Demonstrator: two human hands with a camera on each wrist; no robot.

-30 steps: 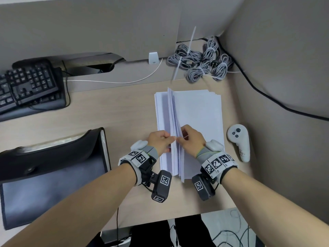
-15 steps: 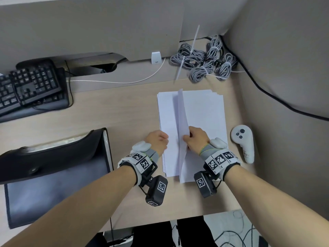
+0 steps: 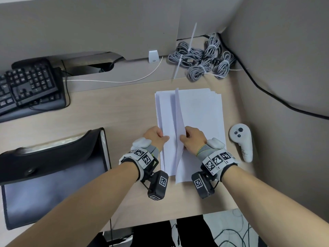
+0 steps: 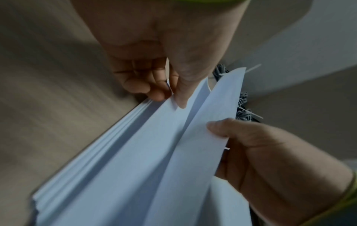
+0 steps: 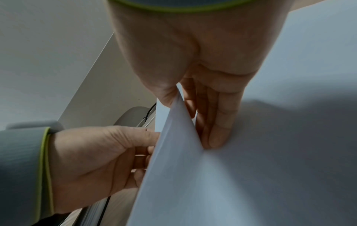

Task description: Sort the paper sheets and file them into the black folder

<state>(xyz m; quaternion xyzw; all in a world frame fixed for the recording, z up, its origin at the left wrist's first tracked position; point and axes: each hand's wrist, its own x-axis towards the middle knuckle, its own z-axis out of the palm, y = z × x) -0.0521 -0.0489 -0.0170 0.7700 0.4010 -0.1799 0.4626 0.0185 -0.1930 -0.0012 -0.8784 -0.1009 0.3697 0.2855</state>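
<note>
Paper sheets (image 3: 199, 111) are lying stacked on the pale worktop (image 3: 114, 111) right of the black folder (image 3: 53, 175), the wrist views alone showing left hand (image 3: 154, 138) fingers (image 4: 141, 85) pinching the stack's edge and right hand (image 3: 194, 139) pinching one raised sheet (image 5: 173, 145).

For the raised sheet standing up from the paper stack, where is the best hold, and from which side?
Judging by its pose, the raised sheet is best pinched at its near long edge from the right, where the right hand already pinches it. It stands on edge above the stack, both faces exposed; the left hand holds the left-side sheets.
</note>
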